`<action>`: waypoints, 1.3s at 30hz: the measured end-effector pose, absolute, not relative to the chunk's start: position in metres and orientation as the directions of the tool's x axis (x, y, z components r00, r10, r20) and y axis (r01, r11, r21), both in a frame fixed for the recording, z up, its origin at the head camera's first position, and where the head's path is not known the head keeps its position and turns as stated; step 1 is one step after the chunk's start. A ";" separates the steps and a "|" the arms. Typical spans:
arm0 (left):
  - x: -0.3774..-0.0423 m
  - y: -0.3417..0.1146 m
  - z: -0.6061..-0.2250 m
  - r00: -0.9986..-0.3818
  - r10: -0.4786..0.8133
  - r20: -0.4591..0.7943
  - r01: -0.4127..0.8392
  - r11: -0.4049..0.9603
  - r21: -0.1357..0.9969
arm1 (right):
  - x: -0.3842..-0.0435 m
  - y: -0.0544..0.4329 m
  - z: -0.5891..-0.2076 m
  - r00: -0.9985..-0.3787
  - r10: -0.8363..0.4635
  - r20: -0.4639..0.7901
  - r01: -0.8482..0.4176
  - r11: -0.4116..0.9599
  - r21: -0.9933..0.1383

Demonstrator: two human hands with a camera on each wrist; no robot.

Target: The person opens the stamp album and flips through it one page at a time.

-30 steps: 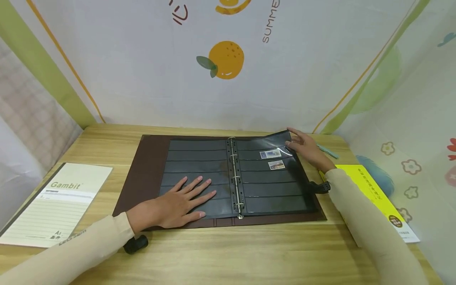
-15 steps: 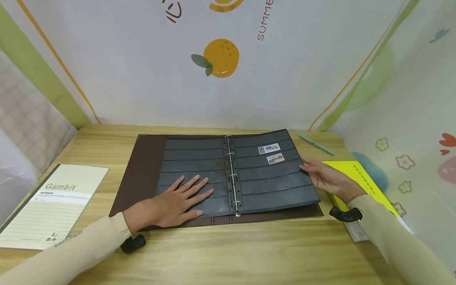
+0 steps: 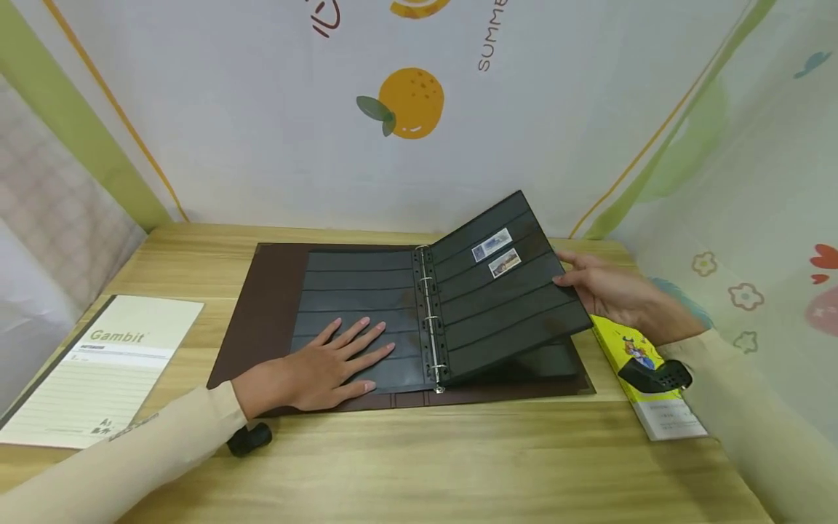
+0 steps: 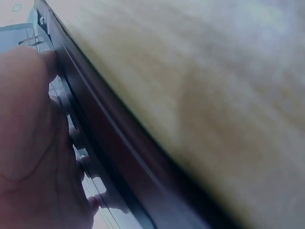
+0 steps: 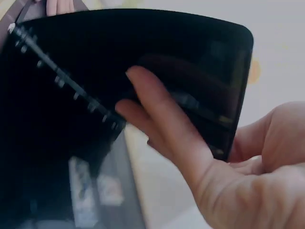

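A brown ring binder (image 3: 258, 320) lies spread on the table, holding black stamp-album pages with clear strip pockets. My left hand (image 3: 330, 370) rests flat, fingers apart, on the left page (image 3: 366, 302); the left wrist view shows this hand (image 4: 28, 138) beside the binder's edge. At the right, my right hand (image 3: 612, 291) pinches the outer edge of a page (image 3: 504, 313), which stands tilted up from the rings (image 3: 428, 313). Two stamps, an upper stamp (image 3: 492, 245) and a lower stamp (image 3: 504, 263), sit in its pockets. In the right wrist view, fingers (image 5: 162, 109) lie against the page's underside.
A cream Gambit notebook (image 3: 124, 364) lies at the left. To the right is a yellow book (image 3: 615, 349), partly hidden by the right forearm. A white printed curtain (image 3: 294, 145) hangs behind the table. Bare wood (image 3: 393, 466) shows in front of the binder.
My right hand has slid from the page's top corner down to its side edge and lifted the page, which now slopes upward. The left hand has stayed in place.
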State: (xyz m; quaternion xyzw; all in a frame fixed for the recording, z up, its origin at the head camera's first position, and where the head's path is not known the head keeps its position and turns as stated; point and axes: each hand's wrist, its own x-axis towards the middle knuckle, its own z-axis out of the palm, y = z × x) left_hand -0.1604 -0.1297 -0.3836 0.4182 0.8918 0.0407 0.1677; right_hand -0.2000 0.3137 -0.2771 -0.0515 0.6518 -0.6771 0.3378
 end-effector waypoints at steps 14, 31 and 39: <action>-0.162 -0.125 -0.386 -0.599 0.748 -0.286 0.729 0.657 0.192 | -0.213 0.264 -0.216 -0.772 -0.432 -0.467 0.338 0.343 -0.876; -0.166 -0.079 -0.335 -0.764 0.644 0.038 0.517 0.575 0.634 | -0.208 0.241 -0.214 -0.759 -0.441 -0.480 0.351 0.344 -0.871; -0.149 0.008 -0.245 -0.880 0.441 0.177 0.398 0.481 0.781 | -0.206 0.223 -0.208 -0.748 -0.493 -0.445 0.283 0.369 -0.885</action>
